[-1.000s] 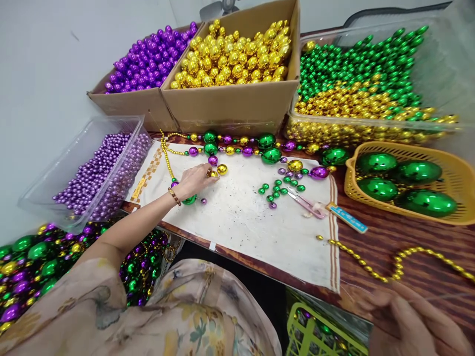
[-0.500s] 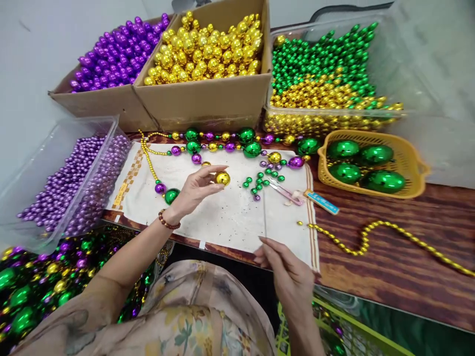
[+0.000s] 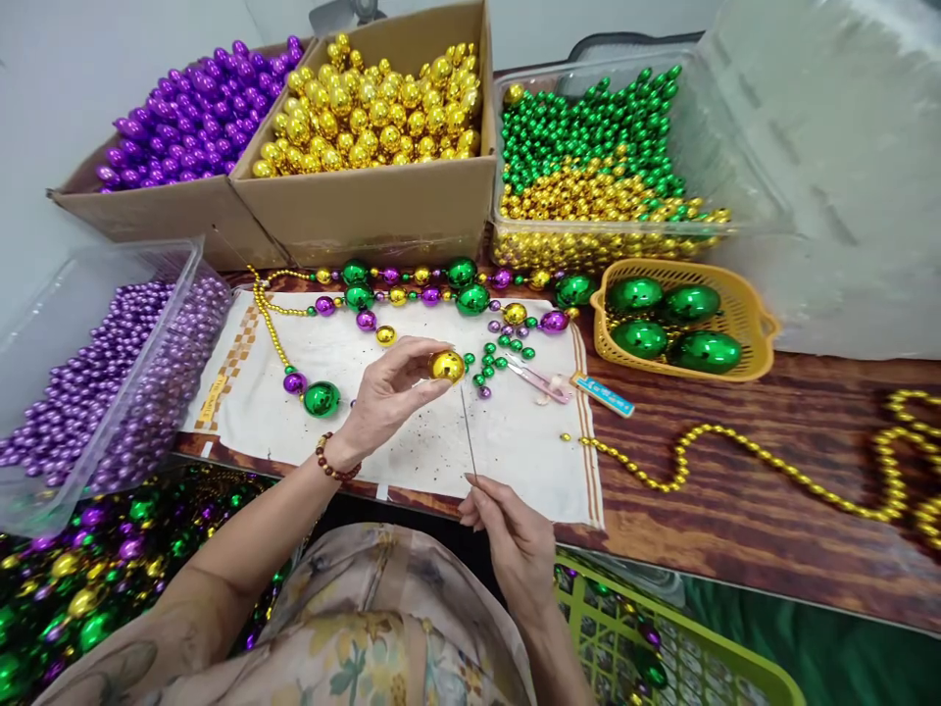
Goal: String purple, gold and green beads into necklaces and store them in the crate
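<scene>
My left hand [image 3: 393, 397] pinches a large gold bead [image 3: 446, 368] between thumb and fingers above the white cloth [image 3: 412, 456]. Lower down, my right hand [image 3: 507, 529] is closed on a thin needle [image 3: 469, 431], whose upper end points at the underside of the bead; I cannot tell whether it has entered. Small green beads [image 3: 488, 362] lie loose on the cloth to the right of the bead. Beside them rest pink-handled scissors [image 3: 544, 382]. A strung garland of green, purple and gold beads [image 3: 471, 299] runs along the back of the cloth.
Boxes of purple beads [image 3: 195, 118] and gold beads [image 3: 374, 108] stand behind. A clear bin [image 3: 610, 230] holds green and gold beads. The yellow basket [image 3: 761, 338] holds large green beads; a gold bead strand [image 3: 683, 461] crosses the table. Left is a lilac-bead bin [image 3: 183, 294].
My right hand has moved left, bringing the needle's tip to just under the gold bead. My left hand still holds that bead. The whole view has shifted slightly.
</scene>
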{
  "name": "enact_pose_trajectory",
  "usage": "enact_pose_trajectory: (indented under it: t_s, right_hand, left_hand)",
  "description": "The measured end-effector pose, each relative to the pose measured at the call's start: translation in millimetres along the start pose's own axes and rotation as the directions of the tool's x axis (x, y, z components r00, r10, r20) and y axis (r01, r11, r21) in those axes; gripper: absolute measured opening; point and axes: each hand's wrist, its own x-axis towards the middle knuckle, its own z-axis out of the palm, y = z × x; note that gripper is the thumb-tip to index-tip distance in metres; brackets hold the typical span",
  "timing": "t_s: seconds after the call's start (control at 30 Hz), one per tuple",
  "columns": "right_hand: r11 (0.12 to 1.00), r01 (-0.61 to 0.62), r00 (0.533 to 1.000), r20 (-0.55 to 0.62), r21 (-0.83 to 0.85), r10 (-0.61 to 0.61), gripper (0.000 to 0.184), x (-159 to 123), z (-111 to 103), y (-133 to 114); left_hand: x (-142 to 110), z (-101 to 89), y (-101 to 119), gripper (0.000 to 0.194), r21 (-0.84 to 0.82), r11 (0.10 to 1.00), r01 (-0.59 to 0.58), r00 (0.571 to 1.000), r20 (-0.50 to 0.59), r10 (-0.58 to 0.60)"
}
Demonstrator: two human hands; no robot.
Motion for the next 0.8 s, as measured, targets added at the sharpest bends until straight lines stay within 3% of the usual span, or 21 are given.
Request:
enact_pose_trajectory:
  t_s: [0.27, 0.8]
  right_hand:
    - [0.999, 0.041, 0.999, 0.033, -0.025, -0.04, 0.019, -2.4, 8.0, 8.6]
    - [1.0, 0.004, 1.0, 0.004, 0.031, -0.004, 0.017, 2.4, 15.6, 5.5]
  left_hand:
    - [7.4, 3.2, 4.0, 0.03, -0.3, 0.942, 0.153, 0.983, -0.048, -0.175]
    - [5.7, 11.1, 6.0, 0.029, -0.466, 0.855, 0.227, 0.962, -0.032, -0.273]
